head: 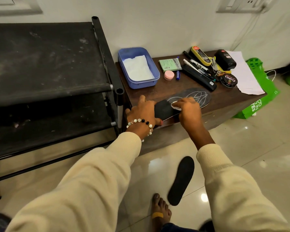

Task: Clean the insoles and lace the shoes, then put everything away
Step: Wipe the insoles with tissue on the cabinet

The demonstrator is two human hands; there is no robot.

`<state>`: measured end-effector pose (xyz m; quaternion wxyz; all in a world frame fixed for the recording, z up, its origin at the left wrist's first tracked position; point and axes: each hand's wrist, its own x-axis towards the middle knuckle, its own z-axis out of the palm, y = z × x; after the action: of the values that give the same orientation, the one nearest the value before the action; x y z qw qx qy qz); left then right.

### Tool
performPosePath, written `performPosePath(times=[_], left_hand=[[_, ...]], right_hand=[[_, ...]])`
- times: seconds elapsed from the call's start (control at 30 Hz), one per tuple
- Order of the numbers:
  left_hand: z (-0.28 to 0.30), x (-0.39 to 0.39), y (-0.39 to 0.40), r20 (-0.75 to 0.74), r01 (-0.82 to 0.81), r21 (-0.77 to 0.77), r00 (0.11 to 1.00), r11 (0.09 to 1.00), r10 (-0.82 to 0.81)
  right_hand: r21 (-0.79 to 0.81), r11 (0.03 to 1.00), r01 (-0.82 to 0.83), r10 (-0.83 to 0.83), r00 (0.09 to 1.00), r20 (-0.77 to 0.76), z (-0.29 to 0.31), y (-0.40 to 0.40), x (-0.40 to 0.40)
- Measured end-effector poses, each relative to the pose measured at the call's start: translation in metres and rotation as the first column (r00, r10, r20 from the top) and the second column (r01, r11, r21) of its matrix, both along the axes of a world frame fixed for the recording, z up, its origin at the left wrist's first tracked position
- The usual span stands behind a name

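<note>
Head view: the right hand (189, 108) pinches a white wipe (175, 105) and presses it on the insole (182, 102) lying across the front edge of the cabinet (224, 101). At nine o'clock from it, the left hand (141, 112) clamps the insole's heel end, fingers curled over the dark surface and thumb at the cabinet edge, a bead bracelet (140, 123) on the wrist. Pale looping streaks cover the toe half, which looks like cleaner not yet wiped off.

By my reading the task is early: this insole is mid-clean, and a second insole (182, 180) lies on the floor at six o'clock, beside a bare foot (161, 210); whether it has been cleaned I cannot tell. No shoes or laces show, so lacing and putting away seem still ahead.

At eleven o'clock from the hands a blue tub (155, 73) holds only a folded white cloth or tissue. At one o'clock sit a pink jar (169, 75), a green packet (169, 64), pens, a polish tin (228, 80) and a black bottle (225, 59). A green bag (264, 91) stands at three o'clock; its contents are hidden. The black rack (49, 64) fills nine o'clock.
</note>
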<state>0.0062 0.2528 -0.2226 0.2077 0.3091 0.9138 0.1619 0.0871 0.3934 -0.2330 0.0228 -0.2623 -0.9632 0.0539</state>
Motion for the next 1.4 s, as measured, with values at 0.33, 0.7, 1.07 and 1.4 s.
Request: performPosePath(times=[0.33,0.7,1.07,1.4], left_hand=[[-0.002,-0.001,0.0,0.009,-0.014,0.016,1.0,1.0,0.014],[-0.004,-0.001,0.0,-0.001,-0.025,0.028,1.0,0.999,0.025],[-0.004,-0.002,0.001,-0.016,-0.018,0.008,1.0,1.0,0.019],[-0.006,-0.002,0.002,-0.037,-0.014,-0.011,0.999,1.0,0.014]], right_hand=[[-0.041,0.997,-0.068,0.067,0.998,-0.019,-0.004,-0.016,-0.02],[-0.017,0.998,-0.061,0.061,0.998,-0.001,-0.003,-0.025,-0.028],[0.031,0.999,0.019,-0.021,0.999,0.038,0.002,-0.019,-0.031],[0.049,0.991,0.128,-0.125,0.99,-0.07,-0.003,-0.009,-0.027]])
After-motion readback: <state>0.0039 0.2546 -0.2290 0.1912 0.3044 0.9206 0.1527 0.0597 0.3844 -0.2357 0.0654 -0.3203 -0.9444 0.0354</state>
